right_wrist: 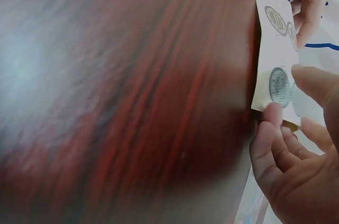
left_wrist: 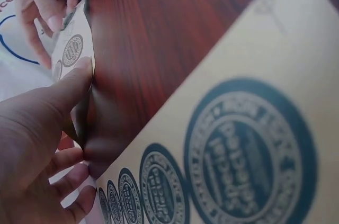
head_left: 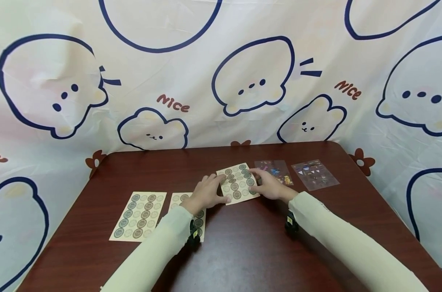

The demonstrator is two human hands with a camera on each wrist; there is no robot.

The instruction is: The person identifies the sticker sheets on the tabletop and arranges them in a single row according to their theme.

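I have the sticker sheet (head_left: 239, 185) between my two hands near the middle of the table (head_left: 257, 247), toward its far side. My left hand (head_left: 206, 194) pinches the left edge, thumb on the printed face, and my right hand (head_left: 273, 185) pinches the right edge. I'd judge it light, thin paper that flexes easily; the left wrist view shows it bowing, so squeezing the edges together could crease it. Its face may be a little slick, and the margins outside the round labels look the kindest place to hold, with the sides kept evenly taut. Whether the far edge touches the wood, I can't tell from these angles. Toward my body I have a broad stretch of dark tabletop to move over. On the left, room is tighter: one printed sheet (head_left: 177, 199) lies partly under my forearm, with another sheet (head_left: 138, 217) just beyond. On the right, a clear sticker film (head_left: 275, 167) sits close by my fingers, a second film (head_left: 315, 175) beside it.
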